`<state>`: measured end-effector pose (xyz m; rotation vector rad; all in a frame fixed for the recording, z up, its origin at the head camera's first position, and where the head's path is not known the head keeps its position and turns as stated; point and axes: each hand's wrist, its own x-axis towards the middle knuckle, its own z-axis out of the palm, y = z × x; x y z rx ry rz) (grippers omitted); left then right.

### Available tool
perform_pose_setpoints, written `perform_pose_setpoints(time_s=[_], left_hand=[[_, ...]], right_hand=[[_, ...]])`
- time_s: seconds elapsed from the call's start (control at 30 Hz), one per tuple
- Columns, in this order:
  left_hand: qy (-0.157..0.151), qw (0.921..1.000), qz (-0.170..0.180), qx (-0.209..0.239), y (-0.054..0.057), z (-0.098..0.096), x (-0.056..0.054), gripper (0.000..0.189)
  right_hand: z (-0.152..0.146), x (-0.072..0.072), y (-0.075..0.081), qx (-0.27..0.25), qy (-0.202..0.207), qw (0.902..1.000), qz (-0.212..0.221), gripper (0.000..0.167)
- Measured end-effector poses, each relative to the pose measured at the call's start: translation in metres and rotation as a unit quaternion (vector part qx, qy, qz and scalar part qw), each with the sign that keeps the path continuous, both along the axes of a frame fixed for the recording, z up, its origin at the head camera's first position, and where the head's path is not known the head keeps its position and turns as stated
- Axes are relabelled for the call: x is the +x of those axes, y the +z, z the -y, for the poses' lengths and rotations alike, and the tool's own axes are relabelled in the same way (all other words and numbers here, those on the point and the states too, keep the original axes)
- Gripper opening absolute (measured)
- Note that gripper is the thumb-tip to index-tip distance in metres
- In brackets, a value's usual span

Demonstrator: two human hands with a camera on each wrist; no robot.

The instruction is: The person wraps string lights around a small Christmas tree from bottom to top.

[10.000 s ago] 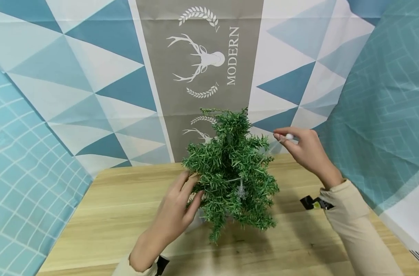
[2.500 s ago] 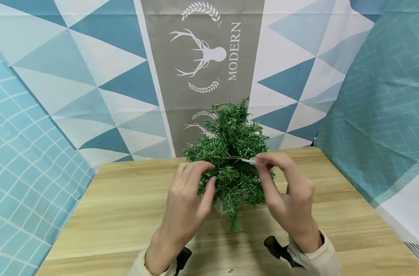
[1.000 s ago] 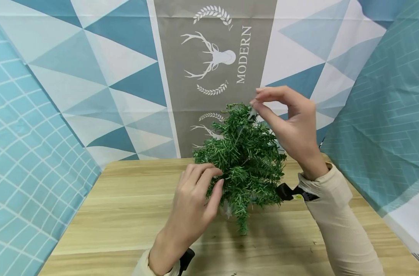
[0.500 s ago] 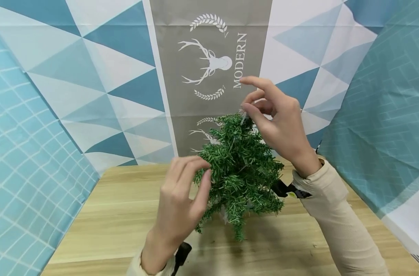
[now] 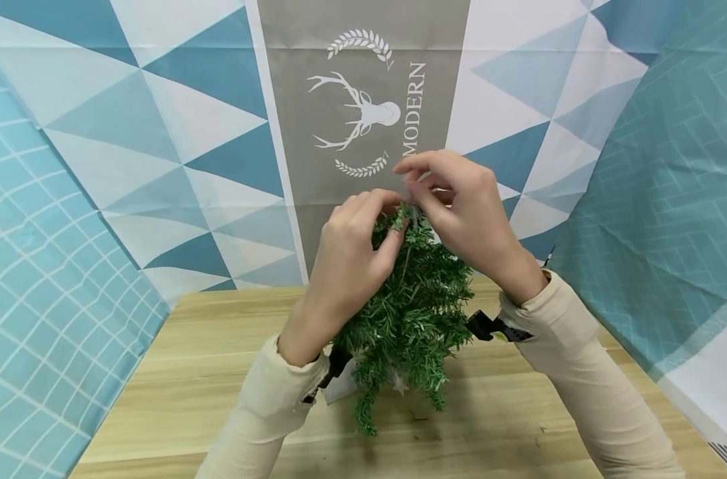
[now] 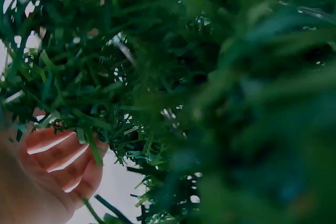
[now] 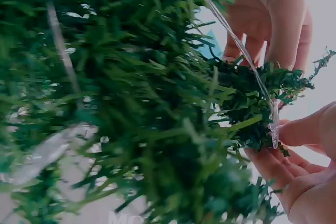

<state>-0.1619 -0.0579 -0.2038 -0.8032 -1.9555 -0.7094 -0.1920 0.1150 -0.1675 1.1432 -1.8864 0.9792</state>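
A small artificial Christmas tree (image 5: 408, 319) stands on the table, its top between both hands. My left hand (image 5: 357, 243) has its thumb and fingers around the tip, pinching the top sprig. From the other side my right hand (image 5: 459, 206) pinches the end of a clear light string (image 7: 236, 43) at that sprig. A clear plastic piece (image 7: 274, 124) at the string's end lies against the needles, under the right thumb. In the left wrist view needles cover most of the left hand (image 6: 58, 177). A pale star ornament (image 5: 400, 382) hangs low at the front.
The wooden table (image 5: 219, 372) carries a few loose needles (image 5: 420, 419) before the tree. A pale base (image 5: 339, 386) shows beneath the branches. Patterned cloth (image 5: 213, 140) with a deer print covers the back wall; blue tiled cloth (image 5: 46, 233) hangs at left, teal cloth (image 5: 656, 219) at right.
My left hand has risen from the tree's left side to its tip. My right hand has carried the light string from mid-tree up to the top, and both hands now meet there.
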Motion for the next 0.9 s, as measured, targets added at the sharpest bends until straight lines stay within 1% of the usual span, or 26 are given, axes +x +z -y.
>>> perform_pose_setpoints(time_s=[0.07,0.13,0.27,0.33,0.43,0.5,0.57,0.63,0.7,0.8,0.9], left_hand=[[0.001,1.0,-0.005,0.004,-0.001,0.001,-0.005,0.021],[0.0,1.0,-0.007,0.004,-0.002,0.002,-0.009,0.021],[0.003,0.9999,0.001,0.01,-0.003,0.004,-0.014,0.023],[0.003,0.9998,0.01,0.019,-0.003,0.007,-0.014,0.026],[-0.007,0.999,0.026,0.037,-0.005,0.01,-0.011,0.029],[-0.019,0.9982,0.031,0.049,-0.009,0.014,-0.007,0.031],[-0.029,0.9975,0.029,0.058,-0.015,0.02,0.001,0.032],[-0.031,0.9976,0.025,0.057,-0.026,0.03,0.01,0.034],[-0.024,0.998,0.03,0.051,-0.041,0.044,0.019,0.037],[0.018,0.9977,0.056,0.032,-0.072,0.073,0.029,0.041],[0.075,0.9926,0.094,0.009,-0.108,0.108,0.033,0.045]], right_hand=[[-0.002,0.0,-0.001,0.019,-0.01,0.9996,0.019,0.02],[-0.006,0.001,-0.001,0.053,-0.02,0.9975,0.043,0.023],[-0.014,0.0,0.002,0.125,-0.028,0.988,0.087,0.035],[-0.016,-0.001,0.004,0.143,-0.026,0.9837,0.106,0.04],[-0.023,0.0,0.002,0.139,-0.022,0.9823,0.124,0.043],[-0.03,0.003,-0.002,0.121,-0.025,0.9851,0.119,0.044],[-0.039,0.007,-0.011,0.095,-0.029,0.9896,0.104,0.046],[-0.049,0.013,-0.023,0.066,-0.04,0.9939,0.079,0.048],[-0.06,0.018,-0.04,0.038,-0.055,0.9962,0.055,0.051],[-0.079,0.021,-0.071,0.023,-0.09,0.9949,0.039,0.054],[-0.099,0.017,-0.108,0.048,-0.132,0.9887,0.051,0.055]])
